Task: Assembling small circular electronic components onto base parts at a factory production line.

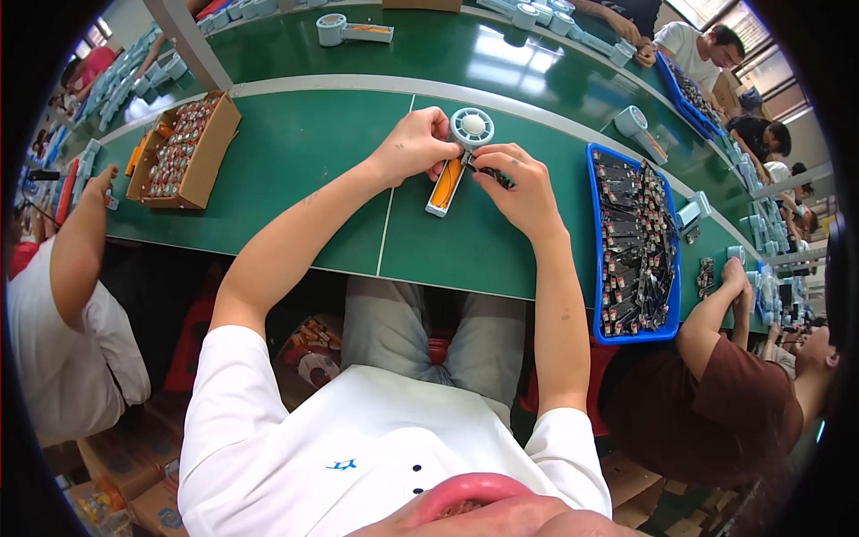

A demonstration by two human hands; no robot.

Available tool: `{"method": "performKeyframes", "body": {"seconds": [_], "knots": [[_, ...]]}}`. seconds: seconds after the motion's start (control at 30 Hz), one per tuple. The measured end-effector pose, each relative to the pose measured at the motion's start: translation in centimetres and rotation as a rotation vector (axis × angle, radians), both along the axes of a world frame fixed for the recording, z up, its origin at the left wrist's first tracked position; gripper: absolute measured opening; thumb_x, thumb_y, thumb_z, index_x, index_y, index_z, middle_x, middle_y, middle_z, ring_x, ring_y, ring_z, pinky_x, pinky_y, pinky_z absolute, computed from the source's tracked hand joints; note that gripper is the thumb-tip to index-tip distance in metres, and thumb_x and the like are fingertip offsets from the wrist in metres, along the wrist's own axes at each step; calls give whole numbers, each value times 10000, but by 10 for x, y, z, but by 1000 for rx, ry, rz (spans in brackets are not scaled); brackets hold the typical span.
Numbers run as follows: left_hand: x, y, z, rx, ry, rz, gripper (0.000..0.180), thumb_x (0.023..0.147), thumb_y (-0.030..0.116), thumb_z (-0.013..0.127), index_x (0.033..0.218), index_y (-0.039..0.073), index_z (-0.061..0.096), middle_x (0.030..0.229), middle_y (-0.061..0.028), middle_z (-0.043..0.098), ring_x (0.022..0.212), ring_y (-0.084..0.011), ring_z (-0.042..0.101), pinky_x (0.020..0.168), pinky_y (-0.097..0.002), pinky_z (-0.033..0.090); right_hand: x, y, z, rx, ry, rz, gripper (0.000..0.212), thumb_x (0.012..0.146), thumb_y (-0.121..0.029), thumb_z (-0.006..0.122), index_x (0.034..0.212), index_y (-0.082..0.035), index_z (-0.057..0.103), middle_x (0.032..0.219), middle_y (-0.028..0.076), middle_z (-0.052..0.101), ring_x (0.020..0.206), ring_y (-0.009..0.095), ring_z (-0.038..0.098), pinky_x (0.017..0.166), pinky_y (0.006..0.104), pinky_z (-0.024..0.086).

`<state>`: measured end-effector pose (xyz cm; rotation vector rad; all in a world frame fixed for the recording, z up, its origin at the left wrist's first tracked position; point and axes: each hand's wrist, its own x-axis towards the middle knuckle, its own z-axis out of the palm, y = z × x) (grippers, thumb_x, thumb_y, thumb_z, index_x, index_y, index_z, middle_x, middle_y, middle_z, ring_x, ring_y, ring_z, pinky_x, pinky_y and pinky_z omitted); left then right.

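1. In the head view, working over the green bench (295, 134), apparently fitting a dark part (495, 176) to the open handle (443, 199) of the light-blue fan-shaped unit (472, 127), seeing that unit between both hands, in front of the body; not telling for certain whether lying on the bench or being lifted slightly

2. For doing this well, probably bracing the neck firmly, so as not to be letting the handle twist under pressure

3. Probably also lining up the dark part squarely with the handle's channel before pressing, easing rather than forcing, and watching for pinching the orange-yellow insert (445, 183)

4. With the left hand (413, 143), gripping the unit near the neck, just below the round head, curling the fingers and closing the thumb in, leaving hardly any gap

5. With the right hand (523, 183), pinching the dark part between thumb and bent fingers, nearly closed, close beside the handle; not telling, behind the fingertips, whether touching its edge

6. Seeing more dark pieces (631, 233) in the blue tray (637, 338) beside the right forearm, and a cardboard box (215, 159) of small round parts well off to the left
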<state>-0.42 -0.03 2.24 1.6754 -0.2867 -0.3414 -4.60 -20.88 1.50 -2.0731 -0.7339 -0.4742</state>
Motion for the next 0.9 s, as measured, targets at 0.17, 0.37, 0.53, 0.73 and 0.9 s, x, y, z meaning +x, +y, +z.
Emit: {"method": "performKeyframes", "body": {"seconds": [0.17, 0.37, 0.53, 0.73, 0.9], "knots": [[-1, -3, -2, -146, 137, -10, 244, 893, 6, 676, 850, 78, 447, 758, -76, 597, 582, -131, 633, 550, -243, 590, -5, 1, 6, 71, 213, -94, 163, 766, 26, 765, 924, -3, 736, 985, 40, 754, 795, 157, 644, 747, 265, 531], [-3, -4, -4, -298, 228, -66, 253, 892, -19, 653, 836, 86, 429, 801, -93, 602, 640, -158, 665, 636, -291, 635, -14, 16, 23, 63, 312, -255, 175, 781, -38, 771, 950, -8, 737, 937, 78, 746, 722, 163, 631, 685, 278, 530], [1, -1, -5, -310, 273, -110, 259, 885, -40, 644, 818, 86, 428, 816, -99, 597, 687, -174, 675, 712, -335, 655, -25, 38, 10, -8, 162, -420, 151, 786, -41, 742, 931, -4, 728, 896, 124, 726, 695, 228, 638, 672, 332, 545], [11, 7, -13, -317, 309, -176, 276, 873, -66, 628, 782, 89, 419, 810, -97, 574, 731, -171, 649, 766, -376, 661, -29, 64, 9, -209, 11, -574, 128, 806, -32, 706, 930, -4, 704, 903, 163, 694, 737, 297, 638, 700, 395, 546], [11, 9, -10, -309, 322, -194, 265, 865, -78, 606, 769, 86, 422, 796, -97, 553, 723, -164, 619, 781, -400, 662, -26, 72, 6, -261, -7, -599, 130, 820, -39, 701, 945, -6, 687, 928, 168, 673, 779, 320, 629, 726, 420, 540]]}}
